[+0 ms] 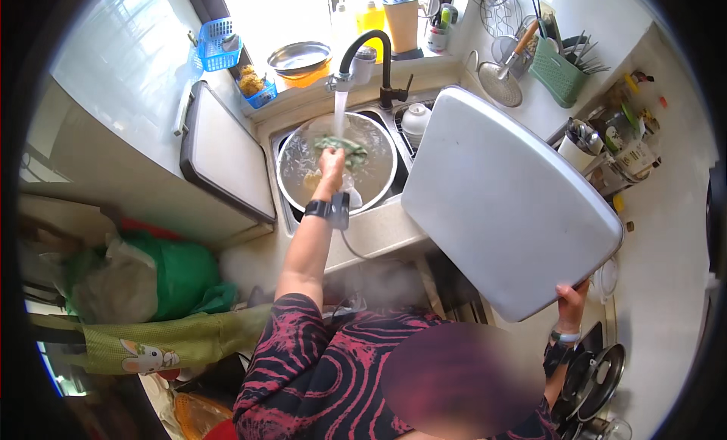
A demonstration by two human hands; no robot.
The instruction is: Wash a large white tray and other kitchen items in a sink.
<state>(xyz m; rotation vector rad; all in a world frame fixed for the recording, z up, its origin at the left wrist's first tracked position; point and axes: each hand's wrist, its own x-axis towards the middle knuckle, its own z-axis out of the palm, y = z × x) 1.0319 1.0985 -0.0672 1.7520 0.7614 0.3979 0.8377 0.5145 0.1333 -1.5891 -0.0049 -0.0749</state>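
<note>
My left hand [332,164] grips a wet green-and-white cloth [347,150] above a round metal basin [392,170] filled with cloudy water. A stream runs from the black gooseneck faucet [385,48] down to the cloth. The basin sits in the sink, and some pale thing [352,196] shows at its near rim. At the right, my right hand [571,303] holds a large pale grey cutting board [511,207] by its lower corner. That board is tilted, with its far end over the right sink basin, hiding part of it.
Another cutting board [227,150] leans against the left wall. White bowls [416,121] stand in a rack right of the faucet. A knife block [400,28] and bottles line the windowsill. A green utensil basket [559,71] hangs at right; pans [602,377] stand lower right.
</note>
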